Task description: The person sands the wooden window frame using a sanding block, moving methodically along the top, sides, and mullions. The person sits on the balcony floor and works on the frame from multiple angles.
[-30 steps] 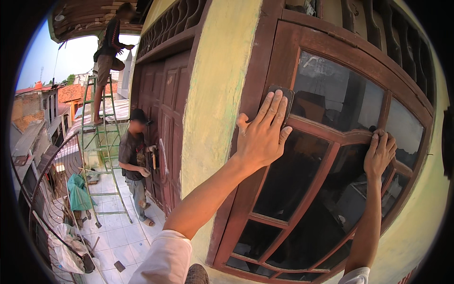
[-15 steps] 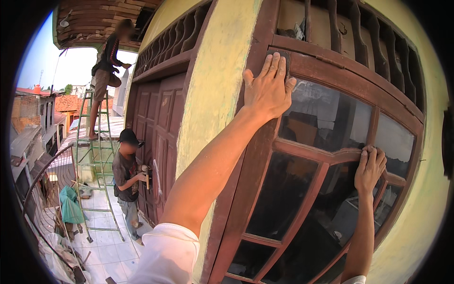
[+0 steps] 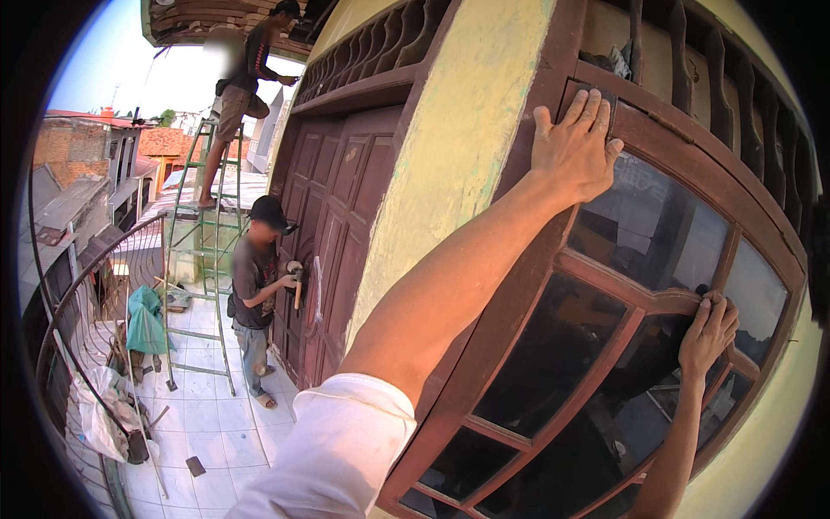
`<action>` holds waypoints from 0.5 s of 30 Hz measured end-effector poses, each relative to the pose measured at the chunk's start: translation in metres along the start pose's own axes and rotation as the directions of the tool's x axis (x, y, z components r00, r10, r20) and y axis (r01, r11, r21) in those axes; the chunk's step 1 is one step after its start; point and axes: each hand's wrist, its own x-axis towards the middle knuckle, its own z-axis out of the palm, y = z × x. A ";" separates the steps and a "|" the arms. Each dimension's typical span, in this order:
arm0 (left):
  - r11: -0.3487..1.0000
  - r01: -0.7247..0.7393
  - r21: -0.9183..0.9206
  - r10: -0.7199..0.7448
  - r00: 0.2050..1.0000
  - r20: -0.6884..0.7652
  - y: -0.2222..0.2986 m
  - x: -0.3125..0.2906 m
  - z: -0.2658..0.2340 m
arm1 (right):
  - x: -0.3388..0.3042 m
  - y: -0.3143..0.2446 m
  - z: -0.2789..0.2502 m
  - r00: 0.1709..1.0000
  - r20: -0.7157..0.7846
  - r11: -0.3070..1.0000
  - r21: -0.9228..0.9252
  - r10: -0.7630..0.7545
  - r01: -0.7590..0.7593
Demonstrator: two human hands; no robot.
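In front of me is a brown wooden window sash [image 3: 596, 275] with dark glass panes. My left hand [image 3: 575, 147] reaches up to its top left corner, fingers stretched flat and pressed on the wood. Beneath those fingers a small dark flat piece [image 3: 612, 105], looking like sandpaper, shows past their edge. Lower and to the right, my right hand [image 3: 711, 333] has its fingers bent over a glazing bar [image 3: 674, 297] between the panes. A small dark spot shows above its fingertips; I cannot tell what it is.
Left of a yellow pillar [image 3: 458, 130], a person [image 3: 255, 294] holds a tool at brown double doors [image 3: 346, 182]. Another person [image 3: 238, 95] stands on a green ladder [image 3: 207, 251]. A curved railing [image 3: 86, 303], a green bag [image 3: 147, 320] and a dark flat piece [image 3: 195, 466] are on the tiled balcony.
My view has turned left, so the window and both hands appear farther right. My left hand stays at the sash corner, my right hand at the bar. The ladder person's head has shifted.
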 end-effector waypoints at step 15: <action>0.996 0.035 -0.086 -0.039 0.998 -0.055 0.019 -0.143 0.008 | -0.005 0.025 0.008 0.998 0.011 0.998 -0.025 -0.054 0.055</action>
